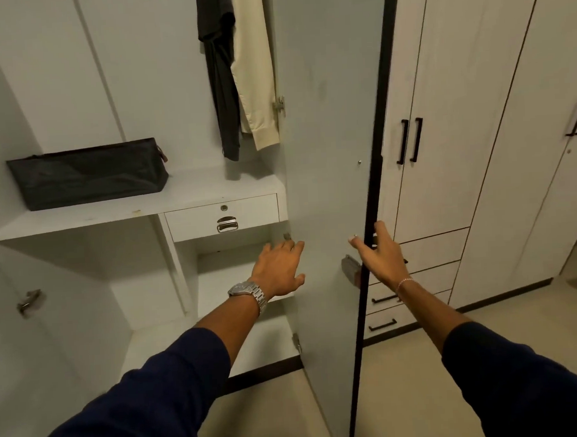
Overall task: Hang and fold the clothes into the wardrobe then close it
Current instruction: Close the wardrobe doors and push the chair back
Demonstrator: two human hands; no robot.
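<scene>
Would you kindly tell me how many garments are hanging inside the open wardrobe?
2: a dark garment and a cream garment beside it, to its right. The rail is out of frame, so others may be hidden.

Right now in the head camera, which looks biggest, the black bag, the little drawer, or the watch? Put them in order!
1. Black bag, biggest.
2. Little drawer, clearly smaller.
3. Watch, smallest, even though it sits nearer the camera.

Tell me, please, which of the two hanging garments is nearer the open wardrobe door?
The cream garment hangs right beside the hinge side of the open door. The dark one hangs to its left, farther from that door.
</scene>
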